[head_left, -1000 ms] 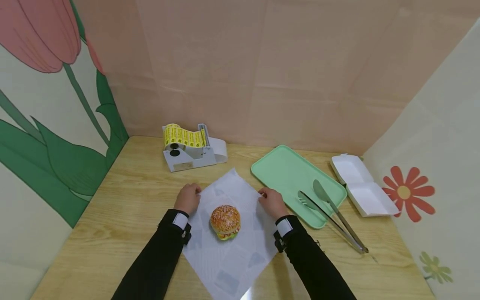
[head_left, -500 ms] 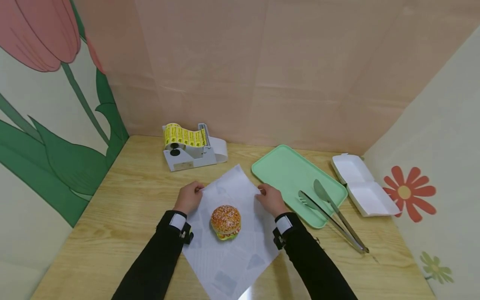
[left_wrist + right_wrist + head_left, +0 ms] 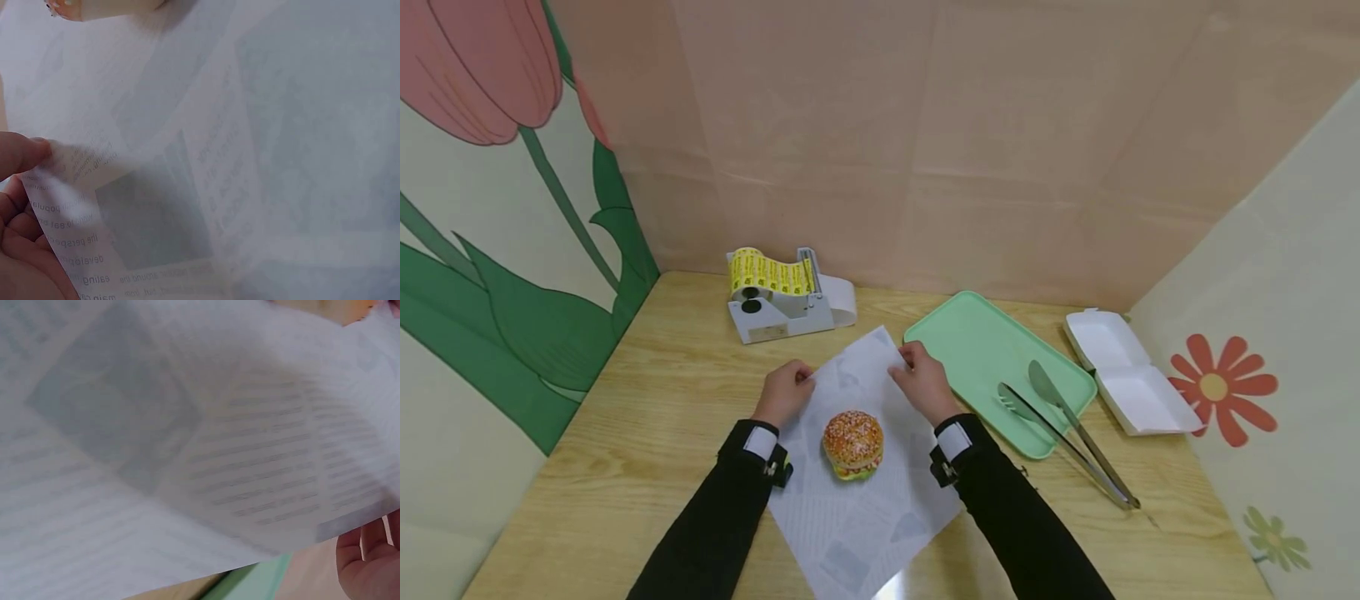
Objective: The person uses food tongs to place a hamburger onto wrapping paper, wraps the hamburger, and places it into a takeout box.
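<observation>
A sesame-bun hamburger (image 3: 853, 445) sits on a sheet of printed wrapping paper (image 3: 865, 525) laid cornerwise on the table. My left hand (image 3: 785, 393) pinches the paper's far left edge. In the left wrist view, its thumb (image 3: 25, 153) lies over the paper, with the other fingers curled behind. At the far right edge is my right hand (image 3: 922, 383), its thumb over the sheet and its fingers curled at the edge. The right wrist view shows fingers (image 3: 369, 550) partly behind the paper. The far corner rises slightly between both hands; only a sliver of bun shows in either wrist view.
A label dispenser (image 3: 782, 312) with a yellow roll stands at the back. To the right lies a green tray (image 3: 966, 333), with metal tongs (image 3: 1078, 442) resting across its edge. An open white takeout box (image 3: 1131, 375) stands further right by the flowered wall.
My right hand has moved leftward and farther away along the paper's edge. The left hand has shifted slightly right and away. The far corner has risen a little; the hamburger stays in place.
</observation>
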Demonstrator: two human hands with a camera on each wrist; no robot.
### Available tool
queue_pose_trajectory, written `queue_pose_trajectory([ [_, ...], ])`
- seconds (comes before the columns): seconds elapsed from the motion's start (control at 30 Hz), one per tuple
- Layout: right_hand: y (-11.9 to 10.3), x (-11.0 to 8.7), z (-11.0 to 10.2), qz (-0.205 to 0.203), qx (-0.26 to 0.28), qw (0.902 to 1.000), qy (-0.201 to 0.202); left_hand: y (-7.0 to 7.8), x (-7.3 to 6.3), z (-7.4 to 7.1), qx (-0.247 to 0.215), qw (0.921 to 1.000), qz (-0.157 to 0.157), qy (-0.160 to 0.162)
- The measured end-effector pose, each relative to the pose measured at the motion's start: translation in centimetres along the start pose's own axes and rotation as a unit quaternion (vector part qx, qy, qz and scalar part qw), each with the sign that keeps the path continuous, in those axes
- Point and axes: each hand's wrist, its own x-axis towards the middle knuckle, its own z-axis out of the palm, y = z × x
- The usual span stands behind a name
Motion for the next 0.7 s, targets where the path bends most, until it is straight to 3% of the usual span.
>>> queue_pose_trajectory([
  [0.23,-2.6,-0.7,-0.1,-0.13,-0.026,0.9907,0.031,0.2,-0.2,0.2,-0.012,0.9998,0.009,0.013],
  [0.43,-4.8,-1.9,-0.2,-0.229,-0.107,0.9668,0.037,0.0,-0.5,0.1,-0.035,0.9989,-0.001,0.031],
  [0.7,-5.5,-3.8,-0.2,-0.332,-0.15,0.9312,0.009,0.1,-0.7,-0.5,-0.02,0.9974,0.035,0.06],
])
